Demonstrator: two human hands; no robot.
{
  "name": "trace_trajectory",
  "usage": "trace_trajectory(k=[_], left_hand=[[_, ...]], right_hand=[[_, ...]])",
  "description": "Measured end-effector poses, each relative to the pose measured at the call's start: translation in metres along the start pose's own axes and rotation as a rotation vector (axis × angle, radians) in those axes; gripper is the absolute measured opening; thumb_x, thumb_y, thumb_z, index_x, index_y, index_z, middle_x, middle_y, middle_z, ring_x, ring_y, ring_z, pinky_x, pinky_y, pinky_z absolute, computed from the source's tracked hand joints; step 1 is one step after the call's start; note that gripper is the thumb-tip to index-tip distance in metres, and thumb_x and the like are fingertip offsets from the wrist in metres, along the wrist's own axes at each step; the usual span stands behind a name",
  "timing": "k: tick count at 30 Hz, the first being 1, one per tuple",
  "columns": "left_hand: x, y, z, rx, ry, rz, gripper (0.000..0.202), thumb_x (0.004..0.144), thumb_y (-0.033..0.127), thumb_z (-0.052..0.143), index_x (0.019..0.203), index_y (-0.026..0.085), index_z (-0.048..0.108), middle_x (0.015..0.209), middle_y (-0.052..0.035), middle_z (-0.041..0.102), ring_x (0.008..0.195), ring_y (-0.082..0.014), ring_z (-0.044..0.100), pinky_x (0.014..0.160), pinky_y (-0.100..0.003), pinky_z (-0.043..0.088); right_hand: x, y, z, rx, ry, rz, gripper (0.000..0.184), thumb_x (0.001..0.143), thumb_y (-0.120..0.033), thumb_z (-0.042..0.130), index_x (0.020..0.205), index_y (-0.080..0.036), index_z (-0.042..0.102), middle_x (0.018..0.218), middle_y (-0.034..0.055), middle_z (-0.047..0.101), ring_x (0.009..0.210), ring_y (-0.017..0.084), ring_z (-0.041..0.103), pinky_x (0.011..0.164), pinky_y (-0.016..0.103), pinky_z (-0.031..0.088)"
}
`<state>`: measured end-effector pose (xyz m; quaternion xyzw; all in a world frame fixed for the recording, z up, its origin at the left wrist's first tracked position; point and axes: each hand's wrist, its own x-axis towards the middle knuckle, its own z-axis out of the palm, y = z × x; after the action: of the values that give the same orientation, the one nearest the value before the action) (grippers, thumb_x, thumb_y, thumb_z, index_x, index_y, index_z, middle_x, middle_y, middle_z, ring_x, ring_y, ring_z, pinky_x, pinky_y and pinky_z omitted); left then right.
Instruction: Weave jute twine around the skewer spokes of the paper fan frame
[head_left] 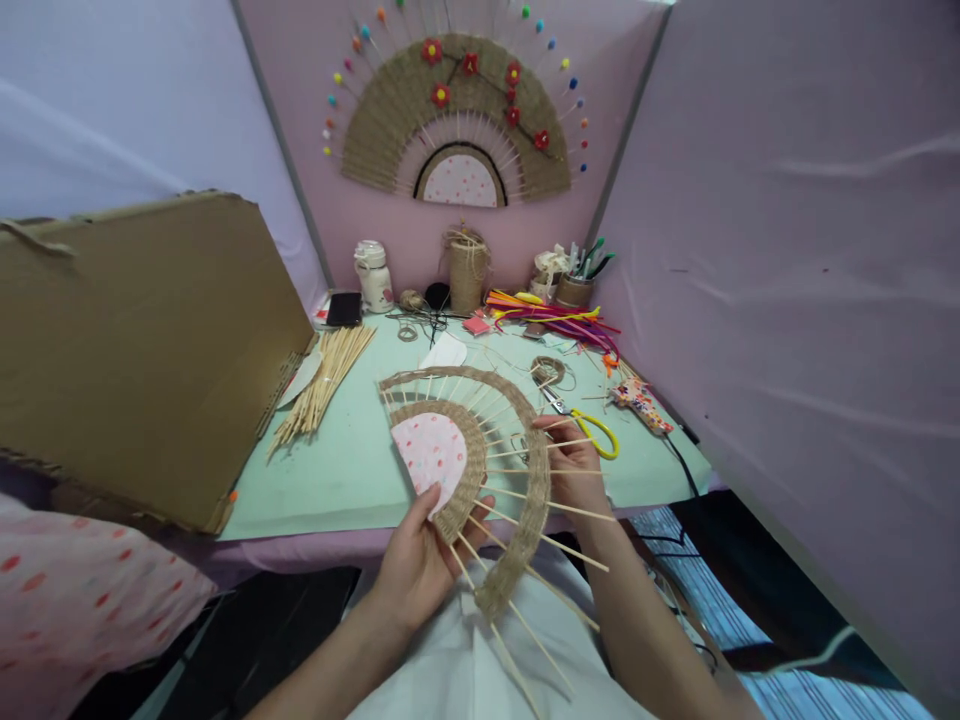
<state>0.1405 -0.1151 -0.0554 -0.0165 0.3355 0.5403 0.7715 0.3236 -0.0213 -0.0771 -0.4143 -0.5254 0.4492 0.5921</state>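
Observation:
A half-round woven fan (532, 490) of twine and thin wooden sticks is held up tilted above my lap and the table edge. Its inner half-disc is covered in white cloth with pink dots (431, 455), ringed by a woven twine band. Farther out runs a second twine band, with stick ends poking beyond it. My left hand (427, 555) grips the inner part at its lower end, thumb on the dotted cloth and fingers behind. On the outer band's right side, my right hand (574, 460) is closed, its fingers partly hidden behind the sticks.
Yellow-handled scissors (600, 432) and a glue gun (641, 405) lie at the right. A bundle of sticks (322, 385) lies left, beside a cardboard sheet (142, 350). Behind are pipe cleaners (555, 318), a twine-wrapped jar (469, 270) and a white bottle (373, 277). A finished-looking fan (390, 120) hangs on the back wall.

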Motion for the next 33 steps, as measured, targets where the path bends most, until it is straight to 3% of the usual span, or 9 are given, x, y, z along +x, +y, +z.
trace_trajectory(k=[3,6,10,14,18,21,27,33], left_hand=[[-0.013,-0.002,0.013,0.068,-0.008,0.057,0.037,0.087,0.024,0.053,0.121,0.012,0.054,0.101,-0.0104,0.071,0.089,-0.0217,0.068,0.08,-0.034,0.055],[-0.015,0.012,0.025,0.184,-0.052,0.102,0.037,0.086,0.025,0.053,0.121,0.012,0.055,0.101,-0.0112,0.071,0.084,-0.0215,0.069,0.072,-0.032,0.056],[0.006,0.057,0.046,0.386,-0.167,0.214,0.035,0.087,0.022,0.049,0.119,0.008,0.056,0.097,-0.0141,0.071,0.076,-0.0227,0.07,0.064,-0.031,0.057],[0.044,0.109,0.058,0.513,-0.245,0.317,0.036,0.087,0.021,0.048,0.119,0.007,0.055,0.093,-0.013,0.071,0.076,-0.0215,0.069,0.057,-0.025,0.055],[0.079,0.15,0.052,0.526,-0.17,0.404,0.035,0.085,0.017,0.05,0.118,0.008,0.055,0.083,-0.0108,0.072,0.061,-0.0159,0.067,0.048,-0.021,0.052],[0.096,0.169,0.041,0.551,-0.165,0.418,0.031,0.086,0.017,0.049,0.114,0.008,0.056,0.079,-0.0104,0.071,0.055,-0.014,0.064,0.042,-0.02,0.049],[0.11,0.179,0.028,0.564,-0.126,0.465,0.027,0.084,0.017,0.051,0.108,0.008,0.057,0.075,-0.009,0.07,0.052,-0.0132,0.062,0.038,-0.018,0.046],[0.114,0.185,0.023,0.57,-0.031,0.5,0.019,0.082,0.016,0.053,0.098,0.008,0.058,0.067,-0.0058,0.067,0.044,-0.011,0.058,0.032,-0.016,0.04]], right_hand=[[0.004,-0.017,-0.005,-0.004,0.019,-0.038,0.022,0.076,-0.034,0.063,0.094,-0.022,0.061,0.081,0.0029,0.064,0.062,0.013,0.056,0.054,0.024,0.043],[0.014,-0.035,-0.002,0.001,0.042,-0.115,0.029,0.076,-0.032,0.063,0.103,-0.024,0.057,0.081,0.0019,0.063,0.064,0.014,0.057,0.055,0.025,0.044],[0.046,-0.046,0.013,-0.047,0.152,-0.301,0.033,0.077,-0.031,0.061,0.107,-0.025,0.05,0.078,-0.0004,0.06,0.068,0.014,0.058,0.062,0.027,0.046],[0.09,-0.03,0.029,-0.06,0.152,-0.368,0.036,0.074,-0.032,0.065,0.104,-0.023,0.047,0.071,-0.0033,0.056,0.063,0.012,0.054,0.061,0.025,0.043],[0.122,-0.002,0.045,-0.131,0.094,-0.349,0.038,0.073,-0.033,0.066,0.103,-0.022,0.045,0.066,-0.0056,0.053,0.059,0.012,0.051,0.058,0.024,0.04],[0.13,0.014,0.051,-0.186,0.062,-0.326,0.042,0.072,-0.034,0.067,0.105,-0.022,0.044,0.064,-0.0066,0.053,0.057,0.011,0.05,0.058,0.024,0.04],[0.127,0.025,0.045,-0.376,0.048,-0.375,0.049,0.072,-0.034,0.068,0.112,-0.02,0.043,0.07,-0.0031,0.058,0.063,0.014,0.055,0.064,0.027,0.043],[0.119,0.024,0.036,-0.553,-0.069,-0.464,0.043,0.081,-0.028,0.056,0.121,-0.019,0.043,0.083,0.0041,0.066,0.072,0.018,0.061,0.072,0.032,0.045]])
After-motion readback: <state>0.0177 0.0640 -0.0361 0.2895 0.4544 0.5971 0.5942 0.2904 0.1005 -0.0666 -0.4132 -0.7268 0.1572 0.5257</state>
